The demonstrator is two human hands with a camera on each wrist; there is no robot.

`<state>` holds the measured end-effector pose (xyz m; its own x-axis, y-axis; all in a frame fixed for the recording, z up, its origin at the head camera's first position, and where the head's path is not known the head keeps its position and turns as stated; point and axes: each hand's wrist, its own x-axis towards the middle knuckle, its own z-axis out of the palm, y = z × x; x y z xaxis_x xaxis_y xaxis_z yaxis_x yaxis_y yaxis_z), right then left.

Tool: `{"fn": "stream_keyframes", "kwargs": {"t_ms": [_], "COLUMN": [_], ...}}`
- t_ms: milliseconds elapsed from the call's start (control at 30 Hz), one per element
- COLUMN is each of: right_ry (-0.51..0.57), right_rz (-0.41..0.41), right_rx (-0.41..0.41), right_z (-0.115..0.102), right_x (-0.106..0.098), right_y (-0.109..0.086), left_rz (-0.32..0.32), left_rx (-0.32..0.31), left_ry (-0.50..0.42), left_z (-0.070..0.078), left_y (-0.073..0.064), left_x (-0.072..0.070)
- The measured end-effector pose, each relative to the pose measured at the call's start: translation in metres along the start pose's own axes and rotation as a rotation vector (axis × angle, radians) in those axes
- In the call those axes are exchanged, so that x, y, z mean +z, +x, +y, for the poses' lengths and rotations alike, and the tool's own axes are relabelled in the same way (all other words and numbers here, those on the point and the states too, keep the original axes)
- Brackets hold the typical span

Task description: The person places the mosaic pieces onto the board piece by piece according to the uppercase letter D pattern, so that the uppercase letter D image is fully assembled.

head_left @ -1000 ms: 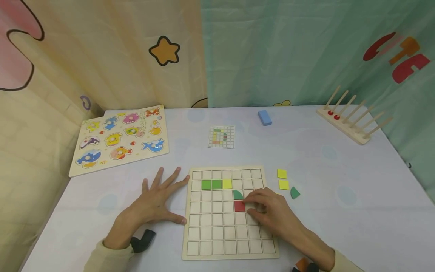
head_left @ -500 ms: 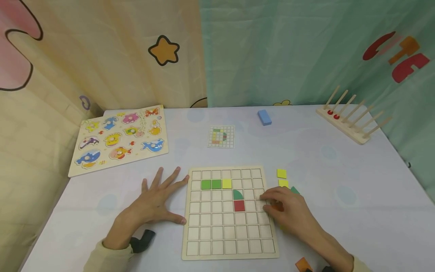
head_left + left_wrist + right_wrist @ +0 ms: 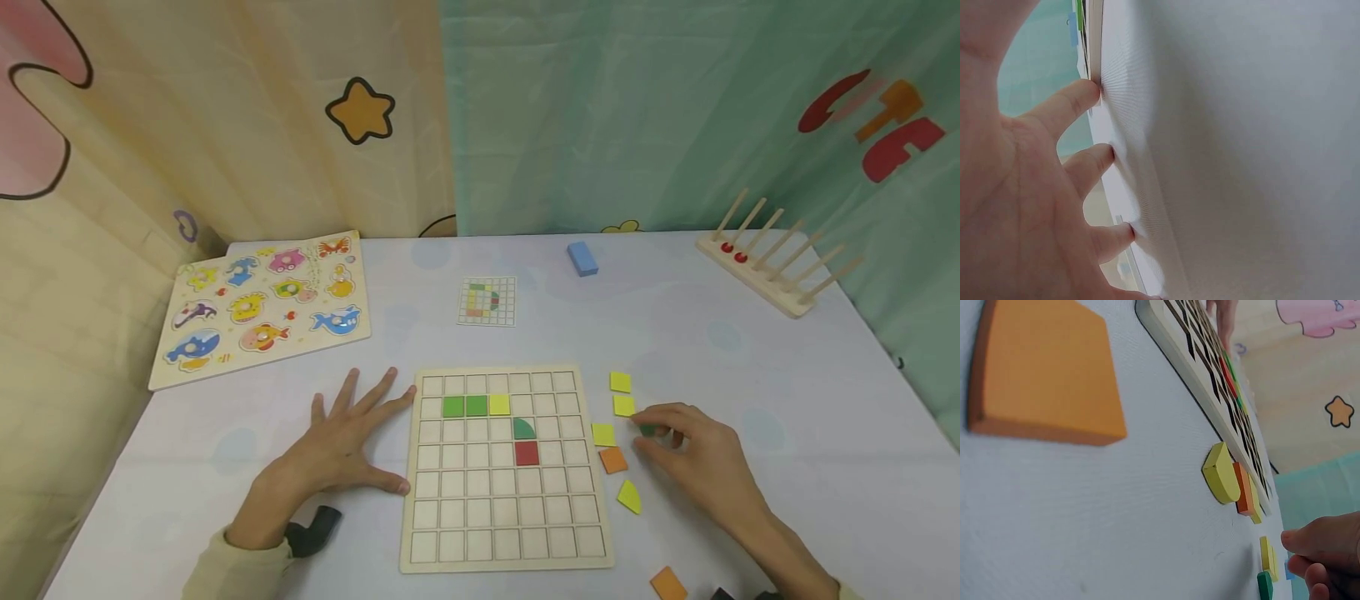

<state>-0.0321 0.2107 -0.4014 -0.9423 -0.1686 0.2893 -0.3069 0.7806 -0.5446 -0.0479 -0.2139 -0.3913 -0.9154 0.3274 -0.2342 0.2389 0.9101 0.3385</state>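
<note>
My left hand (image 3: 333,454) lies with fingers spread on the cloth, thumb and index fingertip at the left edge of the wooden grid board (image 3: 426,558). On the board sit two green squares (image 3: 453,407), a yellow square (image 3: 498,405), a green quarter-circle (image 3: 523,429) and a red square (image 3: 527,453). To the board's right, my right hand (image 3: 697,446) is over another green quarter-circle piece (image 3: 1265,585), thumb and fingers bent and apart. That piece rests on the cloth and is partly hidden by the hand in the head view.
Beside the board lie yellow squares (image 3: 620,382), orange squares (image 3: 613,460) and a yellow quarter-circle (image 3: 629,497). Farther back are a pattern card (image 3: 487,302), a blue block (image 3: 582,259), an animal puzzle board (image 3: 262,312) and a peg stand (image 3: 772,279).
My right hand has moved right from the red square, off the board, to the loose green quarter-circle, uncovering yellow and orange pieces. My left hand has stayed put.
</note>
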Motion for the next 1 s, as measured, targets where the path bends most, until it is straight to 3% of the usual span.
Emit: {"fn": "stream_keyframes", "kwargs": {"t_ms": [300,533,733,1000], "right_ry": [-0.07,-0.103,-0.098,-0.085], "right_rz": [-0.003,-0.068,-0.083,-0.076], "right_rx": [0.114,0.194,0.188,0.089], "right_z": [0.0031,0.002,0.005,0.0077], "right_x": [-0.0057,-0.004,-0.0022,-0.0035], "right_y": [0.0018,0.0029,0.0032,0.0035], "left_rz": [-0.011,-0.013,-0.02,-0.019], "left_rx": [-0.003,-0.004,-0.017,-0.025], "left_ry": [-0.023,-0.028,-0.022,-0.018], "left_z": [0.0002,0.0005,0.0005,-0.001], "left_y": [-0.0005,-0.0009,-0.0003,0.0006], "left_x": [-0.0011,-0.0014,-0.0014,0.0005]}}
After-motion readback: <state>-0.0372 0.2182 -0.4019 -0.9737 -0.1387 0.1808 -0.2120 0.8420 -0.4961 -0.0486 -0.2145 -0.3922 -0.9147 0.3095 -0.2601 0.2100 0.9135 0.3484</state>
